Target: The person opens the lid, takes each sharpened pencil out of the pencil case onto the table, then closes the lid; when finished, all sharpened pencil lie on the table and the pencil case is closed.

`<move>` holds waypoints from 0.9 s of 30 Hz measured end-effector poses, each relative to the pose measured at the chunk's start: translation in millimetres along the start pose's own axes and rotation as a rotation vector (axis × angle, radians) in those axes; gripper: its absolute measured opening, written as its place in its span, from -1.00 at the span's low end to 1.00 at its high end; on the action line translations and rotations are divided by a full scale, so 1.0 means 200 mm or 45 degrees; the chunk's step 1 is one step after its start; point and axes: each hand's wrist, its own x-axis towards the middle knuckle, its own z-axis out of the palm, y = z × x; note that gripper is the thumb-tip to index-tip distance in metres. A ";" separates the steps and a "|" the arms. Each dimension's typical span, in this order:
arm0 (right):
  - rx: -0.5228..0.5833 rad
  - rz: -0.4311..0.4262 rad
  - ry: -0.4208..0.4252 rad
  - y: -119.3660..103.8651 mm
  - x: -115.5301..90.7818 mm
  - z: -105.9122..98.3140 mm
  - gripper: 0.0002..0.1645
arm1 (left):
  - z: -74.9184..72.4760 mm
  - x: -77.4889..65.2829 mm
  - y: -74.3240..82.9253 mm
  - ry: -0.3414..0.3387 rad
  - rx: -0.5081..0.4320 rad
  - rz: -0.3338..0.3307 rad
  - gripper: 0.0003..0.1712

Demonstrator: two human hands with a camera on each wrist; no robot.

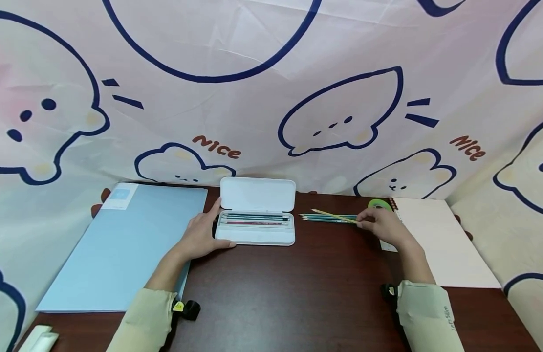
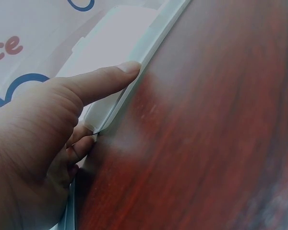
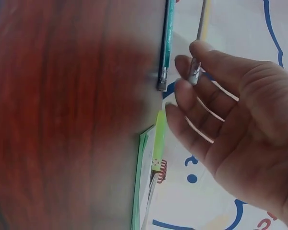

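Observation:
A white pencil case point(image 1: 253, 238) lies with its lid point(image 1: 258, 194) raised, and several pencils point(image 1: 253, 218) rest inside. My left hand point(image 1: 200, 235) grips the case's left end, its thumb point(image 2: 108, 81) along the front edge and other fingers at the side. To the right, my right hand point(image 1: 387, 229) pinches a yellow pencil point(image 1: 326, 213) near its rear end, which shows between thumb and fingers in the right wrist view. That pencil slants above green pencils point(image 1: 319, 219) lying on the table; one green pencil point(image 3: 167, 43) shows beside the hand.
A large light-blue folder point(image 1: 135, 244) lies at the left. At the right is a spiral-bound white pad point(image 1: 443, 244), with a round green object point(image 1: 379, 203) beside it. A printed curtain point(image 1: 253, 112) hangs behind the brown table point(image 1: 289, 298). White-green objects point(image 1: 40, 337) sit at the near left corner.

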 end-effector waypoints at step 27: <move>-0.119 -0.036 -0.022 -0.04 0.03 0.01 -0.95 | -0.01 0.00 0.00 0.003 0.010 -0.006 0.49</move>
